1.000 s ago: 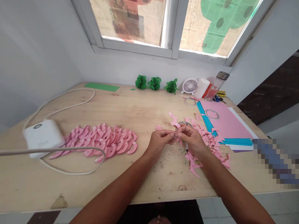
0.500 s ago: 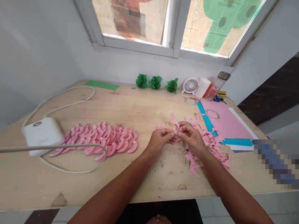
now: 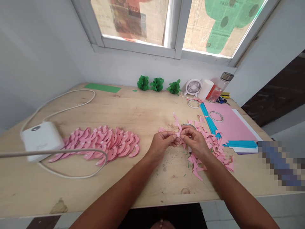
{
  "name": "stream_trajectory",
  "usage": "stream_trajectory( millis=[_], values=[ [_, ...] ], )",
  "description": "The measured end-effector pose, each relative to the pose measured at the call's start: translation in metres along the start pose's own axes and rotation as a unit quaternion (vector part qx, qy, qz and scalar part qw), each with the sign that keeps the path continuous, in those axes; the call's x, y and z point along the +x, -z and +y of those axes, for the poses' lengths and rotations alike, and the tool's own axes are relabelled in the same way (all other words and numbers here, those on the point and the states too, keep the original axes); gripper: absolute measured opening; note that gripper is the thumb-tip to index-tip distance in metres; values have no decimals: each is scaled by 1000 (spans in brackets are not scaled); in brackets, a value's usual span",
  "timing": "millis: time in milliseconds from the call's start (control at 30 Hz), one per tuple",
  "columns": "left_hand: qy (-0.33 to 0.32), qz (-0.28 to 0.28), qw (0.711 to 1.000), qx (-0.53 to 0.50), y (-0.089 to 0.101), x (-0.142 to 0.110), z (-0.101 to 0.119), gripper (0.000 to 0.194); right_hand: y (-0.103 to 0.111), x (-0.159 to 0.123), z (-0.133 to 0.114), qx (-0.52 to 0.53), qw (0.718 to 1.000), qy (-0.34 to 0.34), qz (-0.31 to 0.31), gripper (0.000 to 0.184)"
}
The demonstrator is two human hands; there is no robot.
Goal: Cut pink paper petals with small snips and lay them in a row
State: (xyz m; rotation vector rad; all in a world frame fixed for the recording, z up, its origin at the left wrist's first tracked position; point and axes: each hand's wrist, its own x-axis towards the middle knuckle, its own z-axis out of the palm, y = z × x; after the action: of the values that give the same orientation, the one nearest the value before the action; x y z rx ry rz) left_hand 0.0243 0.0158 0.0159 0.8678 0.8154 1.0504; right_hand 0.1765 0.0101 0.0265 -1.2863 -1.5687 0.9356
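Between my two hands is a curved pink paper strip [image 3: 176,121], its wavy upper end pointing away from me. My left hand [image 3: 165,140] pinches its lower end between thumb and fingers. Close against it, my right hand [image 3: 194,139] is also closed in a pinch at the same end. Pink paper scraps [image 3: 215,143] lie heaped beside and beyond my right hand. A ring-shaped tape roll [image 3: 188,125] is partly hidden behind the right fingers. To the left, many curved pink paper pieces [image 3: 111,143] lie overlapping in rows.
A white power bank [image 3: 43,140] with a looping cable sits at the left. Three green paper ornaments [image 3: 157,84], a small fan [image 3: 193,87] and a glass bottle [image 3: 220,87] stand along the back. Pink sheets [image 3: 234,124] with a tape roll [image 3: 215,116] lie at the right.
The view has shifted slightly. Both hands keep their pinch on the pink strip's lower end, with only small finger movement; the strip's curve shows a little more.
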Motion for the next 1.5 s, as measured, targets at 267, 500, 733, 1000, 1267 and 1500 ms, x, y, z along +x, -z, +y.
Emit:
stream_trajectory(
  millis=[267, 500, 733, 1000, 1267, 1500],
  values=[
    [-12, 25, 1000, 6, 0, 1, -2, 15, -2, -1, -3, 56, 997, -41, -28, 17],
    [16, 31, 999, -15, 0, 0, 1, 17, -1, -1, 0, -47, 998, 40, -11, 12],
    [31, 27, 998, -44, 1, 0, 3, 17, 0, -1, 3, -71, 994, 80, -18, 9],
    [21, 45, 998, -41, 1, 0, 5, 17, 0, -1, 3, -85, 988, 127, 29, 5],
    [11, 36, 999, -21, 0, 0, 2, 18, -3, -3, 6, -145, 976, 157, 45, 9],
    [-5, 21, 1000, -11, 1, 0, -1, 18, -4, -2, 7, -150, 976, 152, 51, 2]
  ],
)
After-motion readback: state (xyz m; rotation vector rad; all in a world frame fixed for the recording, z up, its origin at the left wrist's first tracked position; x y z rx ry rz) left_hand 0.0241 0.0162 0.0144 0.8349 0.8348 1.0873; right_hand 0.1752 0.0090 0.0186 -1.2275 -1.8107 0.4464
